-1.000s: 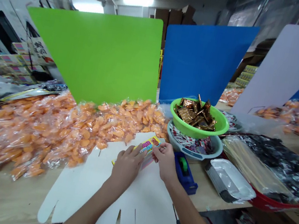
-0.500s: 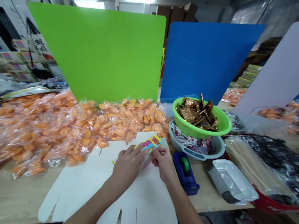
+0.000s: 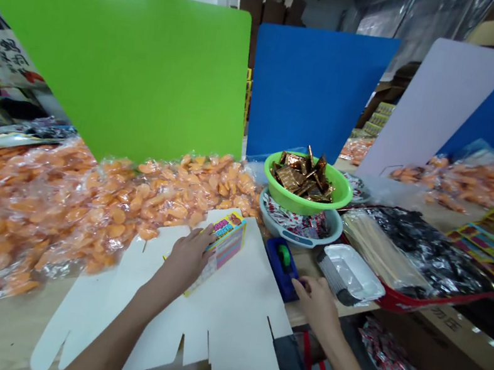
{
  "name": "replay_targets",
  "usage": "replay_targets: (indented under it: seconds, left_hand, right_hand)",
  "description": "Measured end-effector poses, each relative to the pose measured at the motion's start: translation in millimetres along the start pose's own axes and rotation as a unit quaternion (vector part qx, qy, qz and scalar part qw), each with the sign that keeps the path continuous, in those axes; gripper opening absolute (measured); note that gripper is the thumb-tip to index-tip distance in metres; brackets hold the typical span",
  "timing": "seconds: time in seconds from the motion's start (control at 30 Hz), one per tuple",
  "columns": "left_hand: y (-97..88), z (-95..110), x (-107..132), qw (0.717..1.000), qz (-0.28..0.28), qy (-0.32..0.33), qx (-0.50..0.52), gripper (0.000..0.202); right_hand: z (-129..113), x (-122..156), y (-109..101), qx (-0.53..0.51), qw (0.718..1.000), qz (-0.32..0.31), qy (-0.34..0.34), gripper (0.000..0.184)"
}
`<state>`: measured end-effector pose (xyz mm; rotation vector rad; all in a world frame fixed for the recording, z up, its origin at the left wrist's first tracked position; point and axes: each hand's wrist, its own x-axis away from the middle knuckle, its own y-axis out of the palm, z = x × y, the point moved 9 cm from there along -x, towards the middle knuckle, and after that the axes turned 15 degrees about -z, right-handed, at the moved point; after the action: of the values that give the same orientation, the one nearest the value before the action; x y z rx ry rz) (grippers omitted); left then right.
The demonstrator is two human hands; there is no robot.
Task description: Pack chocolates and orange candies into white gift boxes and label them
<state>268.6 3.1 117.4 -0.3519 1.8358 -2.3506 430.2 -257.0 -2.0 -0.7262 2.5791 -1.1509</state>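
Printed box on the desk, atop unfolded white cardboard, is held at its near end by the left hand; the right hand, fingers narrowly curled, is at the blue tape dispenser, whether gripping anything I cannot tell. If the cardboard slips, the box might tip.

In front of you, a lime-green bowl holds a heap of shiny brown packets. Beneath that bowl you have a grey-blue basin with printed sachets in it. Left of the bowl, you see bagged orange pieces spread wide. Behind it stands a blue panel, with a green panel behind and to its left. Right of the bowl, your red tray carries pale sticks and black plastic; nearer you than the bowl sit stacked white trays.
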Motion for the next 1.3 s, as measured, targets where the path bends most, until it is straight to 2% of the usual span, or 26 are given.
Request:
replay_targets:
  seconds: [0.1, 0.27, 0.33, 0.43, 0.5, 0.6, 0.67, 0.73, 0.83, 0.93, 1.0, 1.1, 1.2, 1.3]
  left_hand:
    - [-3.7, 1, 3, 1.000, 0.017, 0.002, 0.016, 0.032]
    - [-6.7, -3, 7, 0.998, 0.062, 0.013, 0.023, 0.032]
    - [-6.0, -4, 8, 0.997, 0.071, 0.016, 0.016, 0.033]
    - [-6.3, -3, 9, 0.996, 0.081, 0.026, 0.008, 0.032]
    - [-5.3, -3, 9, 0.997, 0.070, 0.030, -0.004, 0.033]
    - [-0.1, -7, 10, 0.999, 0.022, 0.024, -0.036, 0.037]
    - [3.3, -10, 11, 0.998, 0.000, 0.036, -0.046, 0.040]
    - [4.0, -11, 13, 0.997, 0.014, 0.057, -0.041, 0.041]
    - [0.0, -19, 19, 0.993, 0.102, 0.054, 0.013, 0.032]
    - [-2.4, -27, 32, 0.978, 0.197, 0.043, 0.048, 0.025]
    - [-0.4, -25, 38, 0.977, 0.210, 0.044, 0.008, 0.023]
    - [5.6, -19, 44, 0.982, 0.174, 0.062, -0.037, 0.030]
    - [4.3, -12, 54, 0.974, 0.198, 0.108, -0.009, 0.032]
    - [3.8, -16, 62, 0.960, 0.257, 0.105, 0.046, 0.021]
  right_hand:
    - [7, -6, 12, -0.086, 0.996, -0.019, 0.014, 0.034]
    - [8, -8, 16, -0.229, 0.973, 0.000, 0.034, 0.034]
    - [13, -2, 20, -0.330, 0.942, 0.004, 0.062, 0.036]
    - [19, 11, 28, -0.489, 0.867, 0.020, 0.093, 0.039]
    - [20, 20, 31, -0.526, 0.845, 0.034, 0.093, 0.040]
    - [27, 31, 41, -0.552, 0.827, 0.042, 0.101, 0.040]
    - [32, 35, 51, -0.555, 0.825, 0.037, 0.106, 0.039]
    - [37, 37, 57, -0.531, 0.841, 0.033, 0.104, 0.039]
    - [45, 40, 58, -0.477, 0.873, 0.034, 0.099, 0.038]
    - [42, 47, 58, -0.467, 0.879, 0.004, 0.096, 0.037]
    - [30, 52, 55, -0.474, 0.876, -0.017, 0.089, 0.035]
    - [-10, 52, 42, -0.494, 0.866, -0.036, 0.062, 0.034]
    - [-77, 39, 38, -0.546, 0.832, -0.092, 0.011, 0.039]
    - [-151, 23, 51, -0.591, 0.786, -0.174, -0.050, 0.051]
